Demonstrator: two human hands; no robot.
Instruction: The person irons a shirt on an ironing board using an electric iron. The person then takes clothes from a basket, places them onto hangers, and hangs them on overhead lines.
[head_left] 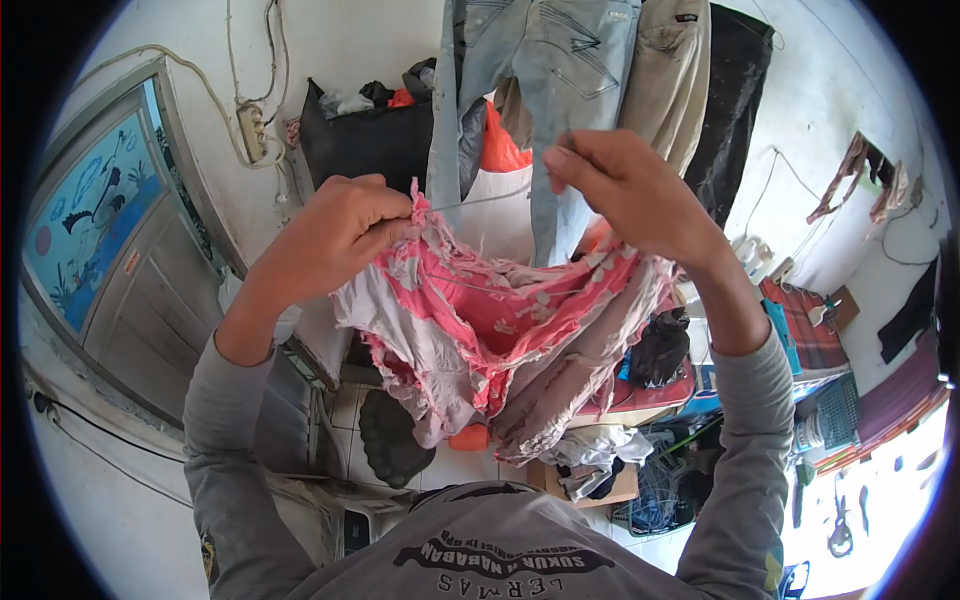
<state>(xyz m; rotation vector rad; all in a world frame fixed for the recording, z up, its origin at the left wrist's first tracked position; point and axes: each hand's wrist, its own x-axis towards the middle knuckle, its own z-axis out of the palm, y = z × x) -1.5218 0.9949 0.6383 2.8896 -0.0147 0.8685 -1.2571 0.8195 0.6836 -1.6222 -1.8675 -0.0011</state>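
Observation:
A pink and whitish cloth (pixel 430 300) with ragged, frayed edges hangs spread between my hands in the middle of the view. My left hand (pixel 345 230) is closed, with its thumb and fingers pinching the cloth's upper left edge. Higher up on the right, my right hand (pixel 635 190) has thumb and fingertips pressed together. A thin grey cord (pixel 480 202) runs from the cloth at my left hand toward those fingertips. The cloth's right part hangs below my right wrist.
Jeans (pixel 575 70) and beige trousers (pixel 665 80) hang on the wall ahead. A black bag (pixel 365 150) is behind my left hand. At left is a painted door (pixel 140 270). A wire basket (pixel 665 490) and a box with clothes (pixel 600 460) are below right.

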